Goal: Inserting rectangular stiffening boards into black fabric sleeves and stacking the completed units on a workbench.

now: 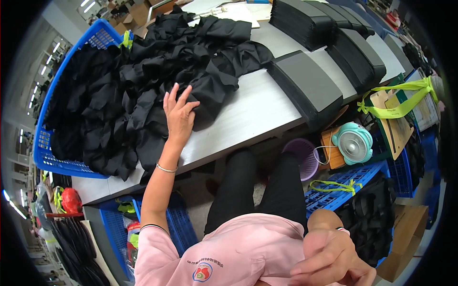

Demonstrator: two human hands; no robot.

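Observation:
My left hand (179, 117) is stretched out over a big heap of black fabric pieces (143, 81), its fingers spread and resting at the near edge of the cloth. Nothing is gripped in it. Part of the heap lies on the light table (253, 102), and part fills a blue plastic basket (47, 112) tipped at the left. My right hand (334, 260) is raised close in front of my chest at the lower right. Its fingers are loosely bent and apart, and I see nothing held in them.
Neat stacks of black cut pieces (310, 78) stand along the table's right side. Below sit a teal fan (354, 143), a purple bin (303, 157), a blue crate of black pieces (362, 214) and a cardboard box (405, 238). A yellow-green strap (400, 97) hangs at the right.

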